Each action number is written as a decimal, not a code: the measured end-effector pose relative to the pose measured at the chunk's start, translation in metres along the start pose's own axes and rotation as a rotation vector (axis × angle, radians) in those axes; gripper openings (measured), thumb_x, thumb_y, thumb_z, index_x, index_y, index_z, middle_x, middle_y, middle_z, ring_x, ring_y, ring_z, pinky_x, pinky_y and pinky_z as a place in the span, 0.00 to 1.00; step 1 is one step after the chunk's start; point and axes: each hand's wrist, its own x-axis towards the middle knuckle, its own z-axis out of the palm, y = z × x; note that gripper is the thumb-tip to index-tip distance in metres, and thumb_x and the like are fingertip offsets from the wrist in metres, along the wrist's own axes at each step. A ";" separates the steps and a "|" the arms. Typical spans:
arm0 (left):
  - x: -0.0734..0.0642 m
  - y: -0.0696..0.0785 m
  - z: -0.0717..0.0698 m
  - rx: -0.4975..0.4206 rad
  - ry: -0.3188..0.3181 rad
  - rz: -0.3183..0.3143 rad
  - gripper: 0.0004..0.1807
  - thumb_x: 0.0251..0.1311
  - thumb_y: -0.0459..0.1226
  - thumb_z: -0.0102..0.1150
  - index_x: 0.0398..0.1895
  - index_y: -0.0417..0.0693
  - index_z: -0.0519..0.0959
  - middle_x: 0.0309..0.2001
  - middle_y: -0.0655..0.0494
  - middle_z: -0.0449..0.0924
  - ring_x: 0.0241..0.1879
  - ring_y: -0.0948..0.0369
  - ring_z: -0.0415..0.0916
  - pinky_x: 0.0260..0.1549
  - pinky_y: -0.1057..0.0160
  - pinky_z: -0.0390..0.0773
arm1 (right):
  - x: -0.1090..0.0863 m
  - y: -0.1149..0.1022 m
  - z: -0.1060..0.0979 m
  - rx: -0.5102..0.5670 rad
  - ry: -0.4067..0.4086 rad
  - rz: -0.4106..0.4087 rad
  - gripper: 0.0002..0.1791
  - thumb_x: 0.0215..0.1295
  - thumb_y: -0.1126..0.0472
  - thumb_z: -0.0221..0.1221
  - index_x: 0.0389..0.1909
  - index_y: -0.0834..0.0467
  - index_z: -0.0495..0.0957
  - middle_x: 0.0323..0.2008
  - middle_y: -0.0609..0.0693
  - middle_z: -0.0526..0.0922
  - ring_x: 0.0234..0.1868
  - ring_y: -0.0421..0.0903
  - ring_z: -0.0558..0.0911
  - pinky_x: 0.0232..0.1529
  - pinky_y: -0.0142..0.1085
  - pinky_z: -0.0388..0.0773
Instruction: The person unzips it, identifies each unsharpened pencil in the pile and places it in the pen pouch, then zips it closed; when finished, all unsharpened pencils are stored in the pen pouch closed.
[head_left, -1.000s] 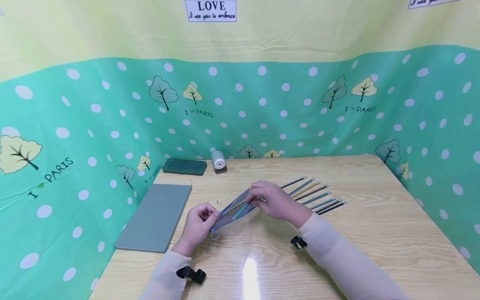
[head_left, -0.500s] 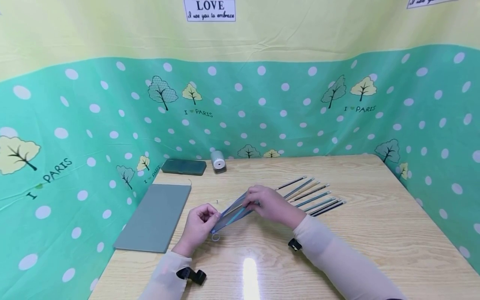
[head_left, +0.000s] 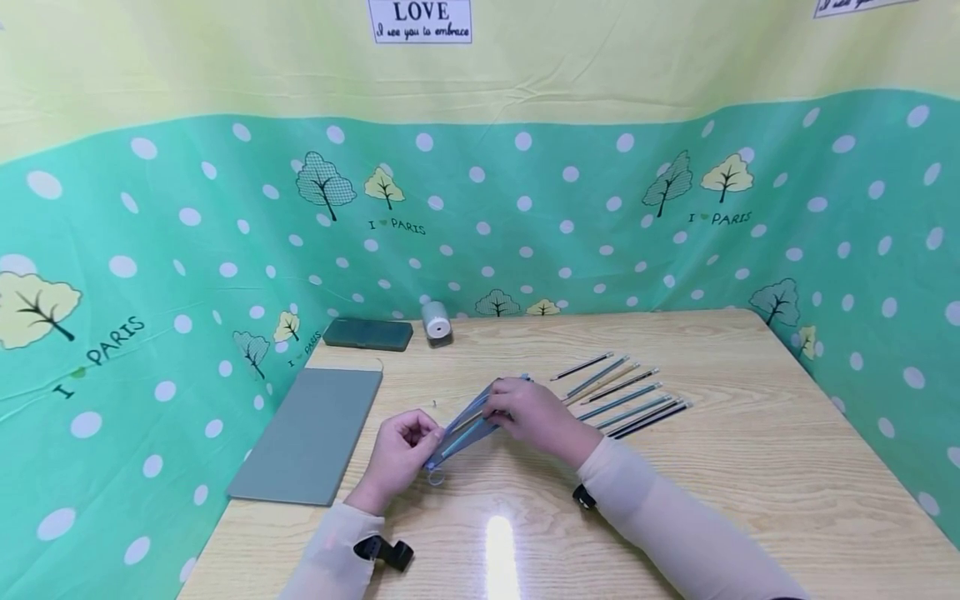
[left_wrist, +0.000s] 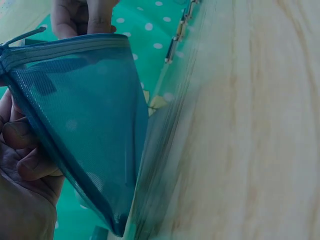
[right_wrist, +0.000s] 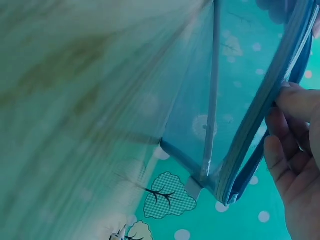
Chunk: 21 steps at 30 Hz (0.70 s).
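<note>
A blue mesh zipper pouch (head_left: 452, 437) is held tilted above the table between both hands. My left hand (head_left: 397, 454) pinches its near left end, beside a small ring (head_left: 437, 477). At the opening, my right hand (head_left: 536, 417) grips the zippered edge, its thumb and bent fingers on the zipper (right_wrist: 265, 100) in the right wrist view. Inside the pouch lie a light-blue pencil (head_left: 459, 442) and a tan one, partly hidden by the right hand. A long pencil (right_wrist: 210, 100) shows through the mesh in the right wrist view.
Several pencils (head_left: 622, 404) lie fanned out right of the pouch. A grey flat board (head_left: 307, 437) is on the left. At the back stand a dark green case (head_left: 367, 334) and a small pale cylindrical device (head_left: 437, 321). A patterned curtain (head_left: 525, 208) surrounds the table.
The light-blue pencil has slid deeper into the pouch, toward its near left end. My right hand has moved slightly left and down along the pouch. My left hand has barely moved.
</note>
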 end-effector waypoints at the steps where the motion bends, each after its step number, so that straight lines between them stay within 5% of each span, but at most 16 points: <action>1: 0.000 0.000 0.001 0.001 -0.003 -0.002 0.07 0.67 0.28 0.67 0.30 0.45 0.82 0.22 0.58 0.76 0.19 0.68 0.67 0.18 0.68 0.69 | 0.000 -0.001 0.000 -0.005 0.002 0.003 0.09 0.58 0.67 0.76 0.36 0.51 0.89 0.36 0.41 0.83 0.39 0.39 0.82 0.43 0.31 0.81; 21: -0.002 0.004 0.003 0.001 -0.002 -0.043 0.08 0.67 0.29 0.67 0.30 0.47 0.82 0.21 0.58 0.75 0.19 0.67 0.67 0.18 0.68 0.68 | -0.001 -0.005 0.005 -0.071 -0.011 0.018 0.09 0.57 0.65 0.77 0.34 0.50 0.89 0.34 0.41 0.78 0.37 0.39 0.80 0.40 0.30 0.80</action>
